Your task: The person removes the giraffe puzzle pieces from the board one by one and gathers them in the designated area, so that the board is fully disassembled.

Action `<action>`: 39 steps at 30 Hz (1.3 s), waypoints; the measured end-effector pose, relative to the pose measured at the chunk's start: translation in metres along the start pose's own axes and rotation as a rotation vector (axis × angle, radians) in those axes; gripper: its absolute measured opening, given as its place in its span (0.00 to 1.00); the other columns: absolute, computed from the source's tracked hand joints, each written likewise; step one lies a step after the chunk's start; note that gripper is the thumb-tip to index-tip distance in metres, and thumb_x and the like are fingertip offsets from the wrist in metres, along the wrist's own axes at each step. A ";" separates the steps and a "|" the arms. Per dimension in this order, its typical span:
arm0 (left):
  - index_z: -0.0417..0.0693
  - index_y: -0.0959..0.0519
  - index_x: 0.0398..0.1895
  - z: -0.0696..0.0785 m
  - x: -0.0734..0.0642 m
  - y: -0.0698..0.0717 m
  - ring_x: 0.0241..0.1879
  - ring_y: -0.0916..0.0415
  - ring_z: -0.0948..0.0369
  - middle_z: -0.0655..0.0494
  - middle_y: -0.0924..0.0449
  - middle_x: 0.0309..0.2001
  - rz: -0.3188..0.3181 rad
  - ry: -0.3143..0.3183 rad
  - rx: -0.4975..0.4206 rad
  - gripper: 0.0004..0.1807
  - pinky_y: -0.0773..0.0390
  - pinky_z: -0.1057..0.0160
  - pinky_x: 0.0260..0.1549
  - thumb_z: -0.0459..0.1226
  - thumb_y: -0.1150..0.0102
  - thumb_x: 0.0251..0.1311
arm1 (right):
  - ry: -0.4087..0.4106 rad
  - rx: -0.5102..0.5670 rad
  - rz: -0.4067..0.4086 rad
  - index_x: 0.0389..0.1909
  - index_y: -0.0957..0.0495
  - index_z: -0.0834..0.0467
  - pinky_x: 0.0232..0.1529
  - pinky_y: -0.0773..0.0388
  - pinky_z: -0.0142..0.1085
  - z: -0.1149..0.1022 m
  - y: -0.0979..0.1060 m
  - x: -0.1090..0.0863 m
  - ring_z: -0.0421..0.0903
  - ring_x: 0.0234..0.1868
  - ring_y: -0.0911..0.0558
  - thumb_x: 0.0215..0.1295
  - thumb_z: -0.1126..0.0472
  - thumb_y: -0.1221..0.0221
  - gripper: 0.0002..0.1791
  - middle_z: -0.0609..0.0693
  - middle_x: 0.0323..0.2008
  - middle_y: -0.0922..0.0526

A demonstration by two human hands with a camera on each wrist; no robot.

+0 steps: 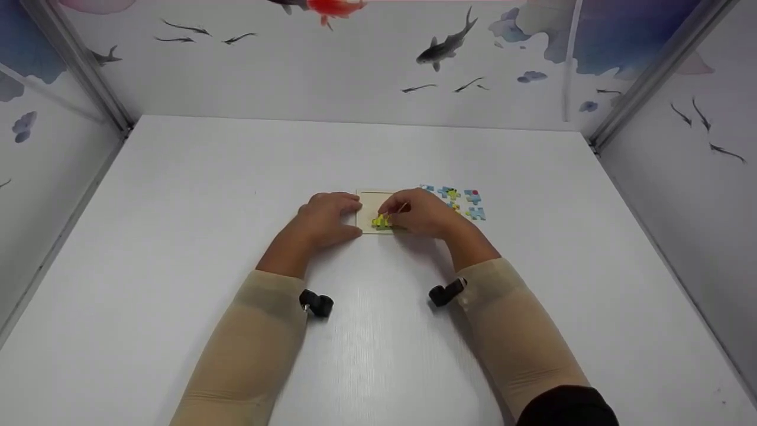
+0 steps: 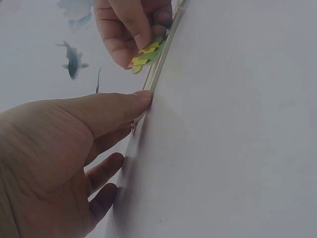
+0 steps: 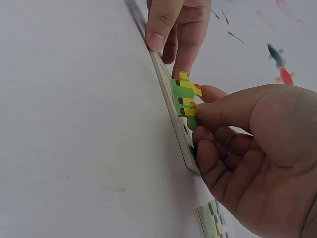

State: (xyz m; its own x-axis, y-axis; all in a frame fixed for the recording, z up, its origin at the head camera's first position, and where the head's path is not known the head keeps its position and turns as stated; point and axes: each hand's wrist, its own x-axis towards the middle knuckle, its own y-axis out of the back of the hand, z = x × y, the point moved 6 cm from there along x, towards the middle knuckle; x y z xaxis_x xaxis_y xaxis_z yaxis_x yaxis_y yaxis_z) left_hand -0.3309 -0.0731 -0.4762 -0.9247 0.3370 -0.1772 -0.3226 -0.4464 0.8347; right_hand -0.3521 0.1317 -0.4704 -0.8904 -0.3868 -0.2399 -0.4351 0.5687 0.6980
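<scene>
A shallow pale wooden puzzle tray lies flat on the table. At its left side, my left hand steadies it, with the thumb at the near corner and the fingers toward the far one. My right hand pinches a yellow and green jigsaw piece between thumb and fingers, over the near part of the tray. In the right wrist view the piece is tilted up, with its knobs showing. My right hand covers the tray's right part, where a bit of printed picture peeks out.
Several loose light-blue jigsaw pieces lie on the white table just right of the tray, partly behind my right hand. White panels painted with fish enclose the table at the back and sides.
</scene>
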 end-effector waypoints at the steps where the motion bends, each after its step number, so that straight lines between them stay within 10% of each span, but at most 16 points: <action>1: 0.61 0.26 0.78 0.000 0.000 0.000 0.85 0.44 0.50 0.65 0.32 0.81 0.000 0.002 0.000 0.34 0.43 0.36 0.82 0.50 0.31 0.69 | -0.007 0.008 0.003 0.47 0.12 0.40 0.51 0.22 0.42 0.000 0.001 0.000 0.48 0.49 0.20 0.77 0.57 0.38 0.09 0.43 0.48 0.13; 13: 0.62 0.26 0.77 0.001 -0.003 0.000 0.85 0.45 0.51 0.67 0.33 0.81 0.005 0.036 -0.023 0.34 0.43 0.37 0.82 0.49 0.30 0.68 | -0.046 0.130 0.020 0.51 0.11 0.42 0.52 0.17 0.41 0.006 0.030 -0.016 0.48 0.50 0.17 0.77 0.56 0.36 0.09 0.45 0.52 0.11; 29: 0.61 0.26 0.78 0.001 -0.004 -0.003 0.86 0.47 0.50 0.65 0.33 0.82 -0.001 0.025 -0.019 0.34 0.46 0.38 0.83 0.49 0.32 0.68 | -0.240 0.184 0.062 0.61 0.14 0.47 0.53 0.14 0.36 0.088 0.086 -0.058 0.49 0.52 0.16 0.72 0.60 0.32 0.18 0.51 0.53 0.15; 39: 0.60 0.25 0.77 0.001 -0.005 0.002 0.85 0.46 0.51 0.66 0.32 0.81 0.018 0.014 -0.031 0.34 0.45 0.39 0.83 0.48 0.31 0.68 | -0.269 0.165 0.035 0.60 0.14 0.47 0.48 0.15 0.33 0.101 0.088 -0.060 0.49 0.49 0.19 0.70 0.59 0.29 0.19 0.50 0.49 0.14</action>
State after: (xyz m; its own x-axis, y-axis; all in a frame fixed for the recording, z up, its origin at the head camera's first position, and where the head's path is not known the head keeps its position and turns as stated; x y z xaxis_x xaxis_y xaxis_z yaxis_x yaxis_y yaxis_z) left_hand -0.3267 -0.0742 -0.4732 -0.9331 0.3168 -0.1700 -0.3117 -0.4774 0.8215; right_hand -0.3502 0.2783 -0.4634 -0.8991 -0.1712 -0.4030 -0.3996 0.6969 0.5955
